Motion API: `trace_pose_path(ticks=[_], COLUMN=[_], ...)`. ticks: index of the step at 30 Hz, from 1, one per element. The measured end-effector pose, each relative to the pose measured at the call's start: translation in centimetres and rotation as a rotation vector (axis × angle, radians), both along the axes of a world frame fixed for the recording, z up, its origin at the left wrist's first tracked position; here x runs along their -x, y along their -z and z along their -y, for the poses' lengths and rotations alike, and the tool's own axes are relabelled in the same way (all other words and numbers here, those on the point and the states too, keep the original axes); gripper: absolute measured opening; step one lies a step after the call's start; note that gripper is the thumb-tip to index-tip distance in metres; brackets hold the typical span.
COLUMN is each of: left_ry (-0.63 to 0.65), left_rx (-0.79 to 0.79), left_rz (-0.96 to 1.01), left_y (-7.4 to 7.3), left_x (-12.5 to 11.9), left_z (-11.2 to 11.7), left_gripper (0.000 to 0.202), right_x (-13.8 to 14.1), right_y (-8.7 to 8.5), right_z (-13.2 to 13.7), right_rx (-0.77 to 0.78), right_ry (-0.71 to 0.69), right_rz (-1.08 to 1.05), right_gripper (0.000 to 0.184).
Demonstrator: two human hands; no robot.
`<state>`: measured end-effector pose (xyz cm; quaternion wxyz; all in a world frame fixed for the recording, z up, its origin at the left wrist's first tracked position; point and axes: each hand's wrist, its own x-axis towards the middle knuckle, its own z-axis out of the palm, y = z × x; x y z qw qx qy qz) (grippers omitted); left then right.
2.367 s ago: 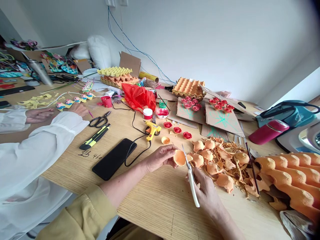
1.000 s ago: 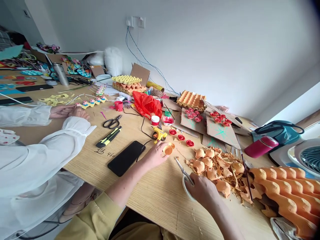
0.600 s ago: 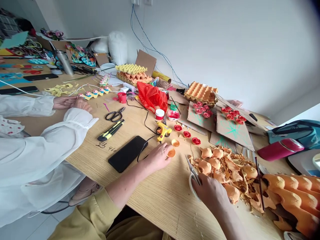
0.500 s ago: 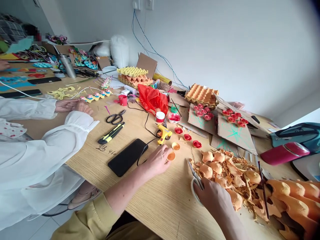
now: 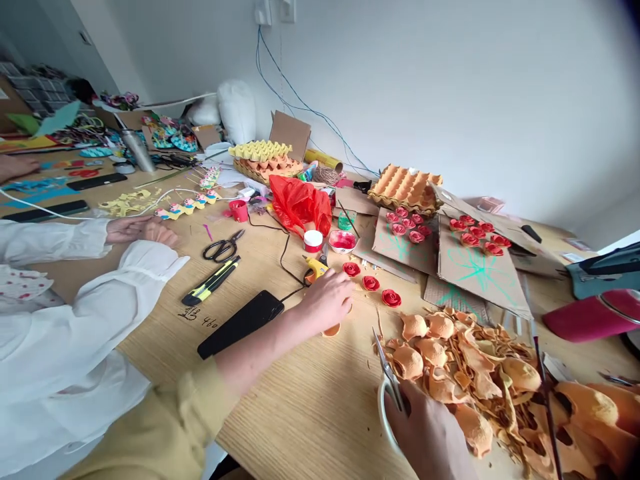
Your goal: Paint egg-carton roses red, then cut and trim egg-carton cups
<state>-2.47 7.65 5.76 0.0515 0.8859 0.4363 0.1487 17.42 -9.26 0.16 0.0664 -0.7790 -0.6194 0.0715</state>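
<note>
My left hand (image 5: 327,300) is over the table beside the yellow glue gun (image 5: 316,267), fingers bent and pressed together above a small orange egg-carton cup. What its fingertips hold is hidden. Another orange cup (image 5: 331,330) lies just below that hand. My right hand (image 5: 433,430) grips scissors (image 5: 386,367), their silver blades pointing away from me. Beneath them a white bowl (image 5: 384,417) is partly covered by the hand. Cut carton cups and scraps (image 5: 465,360) lie to the right. Beyond my left hand, three red paper roses (image 5: 371,283) sit in a slanting row.
Cardboard sheets (image 5: 473,273) carry more red roses. Red paint (image 5: 343,241) stands near a red plastic bag (image 5: 300,207). A phone (image 5: 241,323), utility knife (image 5: 211,281) and black scissors (image 5: 223,247) lie left. A co-worker's white sleeves (image 5: 135,280) reach in. A magenta flask (image 5: 595,317) lies right.
My left hand has moved away from the lower orange cup, up and over the other cup towards the glue gun. My right hand still holds the scissors by the bowl. The view has shifted slightly.
</note>
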Motion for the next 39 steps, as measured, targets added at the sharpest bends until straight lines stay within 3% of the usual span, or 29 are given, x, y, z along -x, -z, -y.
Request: trace_pose_path(ticks=[2, 5, 10, 18, 24, 29, 33, 39], left_ry=[-0.001, 0.001, -0.009, 0.061, 0.107, 0.226, 0.103, -0.028], left_rx=[0.06, 0.121, 0.19, 0.25, 0.26, 0.319, 0.283, 0.31], left_rz=[-0.178, -0.276, -0.36, -0.404, -0.407, -0.373, -0.359, -0.401], left_y=[-0.4, 0.6, 2.4, 1.6, 1.0, 0.4, 0.7, 3.1], left_x=[-1.7, -3.6, -5.1, -6.0, -8.0, -8.6, -8.1, -9.0], left_z=[-2.2, -4.4, -5.6, -5.0, -2.6, -1.0, -2.1, -3.1], left_gripper=[0.023, 0.018, 0.023, 0.013, 0.017, 0.014, 0.018, 0.037], right_x=[-0.1, -0.4, -0.8, -1.0, -1.3, -2.2, -2.5, -2.3], right_y=[0.1, 0.0, -0.4, -1.6, -2.9, -3.7, -4.2, -4.6], right_z=[0.3, 0.8, 1.5, 1.7, 1.6, 1.7, 1.8, 1.9], right_rx=[-0.025, -0.058, -0.122, -0.179, -0.215, -0.272, -0.263, -0.291], right_ry=[0.004, 0.003, -0.019, -0.034, 0.025, 0.044, 0.076, 0.048], right_rz=[-0.036, -0.079, -0.135, -0.157, -0.228, -0.244, -0.252, -0.25], right_gripper=[0.038, 0.041, 0.04, 0.048, 0.056, 0.057, 0.057, 0.057])
